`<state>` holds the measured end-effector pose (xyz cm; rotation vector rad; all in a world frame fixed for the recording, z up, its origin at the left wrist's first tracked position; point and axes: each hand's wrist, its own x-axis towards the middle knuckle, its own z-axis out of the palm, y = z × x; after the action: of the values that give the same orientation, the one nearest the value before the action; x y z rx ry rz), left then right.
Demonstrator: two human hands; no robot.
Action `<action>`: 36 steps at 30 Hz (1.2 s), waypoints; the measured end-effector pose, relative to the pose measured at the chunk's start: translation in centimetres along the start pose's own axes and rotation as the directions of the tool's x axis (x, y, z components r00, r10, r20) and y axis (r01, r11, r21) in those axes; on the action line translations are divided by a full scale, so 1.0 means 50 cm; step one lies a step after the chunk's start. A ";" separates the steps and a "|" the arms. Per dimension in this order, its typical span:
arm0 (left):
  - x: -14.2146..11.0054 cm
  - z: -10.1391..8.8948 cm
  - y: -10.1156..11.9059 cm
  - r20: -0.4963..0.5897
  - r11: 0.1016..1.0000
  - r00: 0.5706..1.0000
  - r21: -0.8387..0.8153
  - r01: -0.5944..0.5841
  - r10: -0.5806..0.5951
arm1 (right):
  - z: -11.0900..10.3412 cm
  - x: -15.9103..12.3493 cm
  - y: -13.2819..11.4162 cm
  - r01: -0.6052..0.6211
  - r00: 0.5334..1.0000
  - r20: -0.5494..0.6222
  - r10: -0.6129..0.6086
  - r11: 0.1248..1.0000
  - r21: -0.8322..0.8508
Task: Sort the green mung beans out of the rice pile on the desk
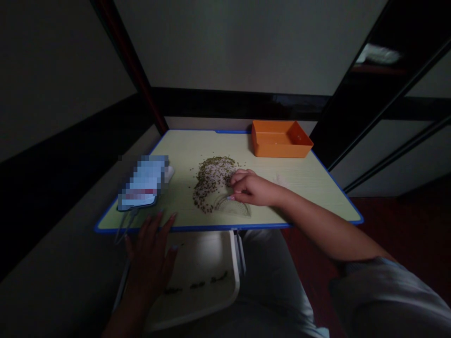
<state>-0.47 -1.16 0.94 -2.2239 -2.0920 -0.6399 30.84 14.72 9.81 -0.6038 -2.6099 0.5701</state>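
The right hand [259,189] is the nearer one, its fingers curled in at the right side of the pile of small grains [213,170], mid-worktop [317,180], though in this gloom I can't tell whether they pinch anything. By its thumb, toward the near edge, lies the clear protractor [232,206], its long axis running roughly along that edge. The left hand [150,256] has its fingers spread at the near left corner, beside the pale tray [206,253] below.
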 end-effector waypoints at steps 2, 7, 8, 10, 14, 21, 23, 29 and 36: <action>-0.001 -0.001 0.003 -0.007 1.000 1.000 0.000 -0.001 0.001 | -0.010 -0.003 0.006 0.007 1.000 -0.028 -0.006 0.999 0.034; -0.003 -0.003 0.012 -0.021 1.000 1.000 -0.011 -0.003 0.003 | -0.043 -0.011 0.011 0.036 0.995 -0.102 -0.022 0.990 0.137; -0.003 -0.003 0.013 -0.024 1.000 1.000 -0.015 -0.007 0.006 | -0.047 -0.013 0.011 0.033 0.994 -0.111 -0.016 0.988 0.149; -0.003 -0.004 0.015 -0.039 1.000 0.999 -0.019 -0.018 0.017 | -0.052 -0.014 0.011 0.033 0.995 -0.093 -0.017 0.984 0.175; -0.005 -0.001 0.015 -0.075 0.999 0.996 -0.020 -0.047 0.046 | -0.050 -0.015 0.013 0.055 0.998 -0.019 -0.052 0.976 0.212; -0.006 0.008 0.004 -0.069 0.999 0.997 -0.020 -0.046 0.044 | -0.043 -0.013 0.019 0.006 0.999 -0.035 0.001 0.979 0.206; -0.006 0.008 0.003 -0.064 0.999 0.997 -0.016 -0.049 0.048 | -0.037 -0.012 0.020 0.004 0.999 -0.032 0.003 0.978 0.206; -0.007 0.002 0.012 -0.058 0.999 0.998 -0.028 -0.032 0.030 | -0.029 -0.009 0.023 0.005 0.999 -0.036 0.002 0.982 0.186; -0.006 0.004 0.013 -0.061 0.999 0.998 -0.025 -0.026 0.024 | -0.015 -0.005 0.024 -0.006 0.999 -0.040 0.013 0.988 0.157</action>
<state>0.21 -1.46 0.85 -2.2102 -2.0363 -0.7274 31.76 15.81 9.81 -0.5712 -2.4962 0.7497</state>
